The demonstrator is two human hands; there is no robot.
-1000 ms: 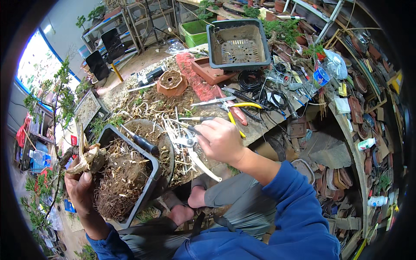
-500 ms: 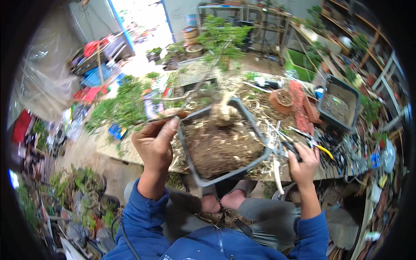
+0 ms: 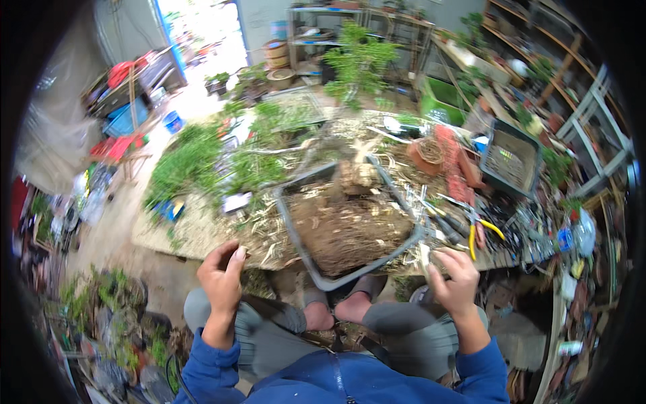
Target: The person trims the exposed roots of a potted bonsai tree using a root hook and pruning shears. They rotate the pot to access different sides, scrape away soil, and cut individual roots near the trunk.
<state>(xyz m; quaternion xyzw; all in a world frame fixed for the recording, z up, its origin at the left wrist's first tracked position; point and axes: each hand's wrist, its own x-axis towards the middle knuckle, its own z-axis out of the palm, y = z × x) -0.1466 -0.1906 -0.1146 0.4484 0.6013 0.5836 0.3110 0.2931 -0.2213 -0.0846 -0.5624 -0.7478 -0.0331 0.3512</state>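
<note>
On the workbench stands a grey plastic tray pot (image 3: 301, 250) filled with brown soil and roots. A bonsai trunk base with pale cut wood (image 3: 356, 176) rises at its far edge. My left hand (image 3: 222, 269) hovers left of the pot by the bench's near edge, thumb and forefinger pinched; what lies between them is too small to make out. To the right of the pot, my right hand (image 3: 455, 277) is curled, its fingertips at a pale white handle (image 3: 424, 257). Beyond that hand lie yellow-handled pliers (image 3: 488, 232) and dark-handled tools (image 3: 449, 225).
Cut green branches (image 3: 185, 161) cover the left of the bench (image 3: 202, 236). At right are a terracotta pot (image 3: 427, 155), a red block (image 3: 452, 158), and a dark tray (image 3: 511, 158). Potted plants crowd the floor at lower left.
My left hand has let go of the branch and drawn back toward me. The right hand has come off the dark-handled tool and shifted nearer and left. The view has swung slightly.
</note>
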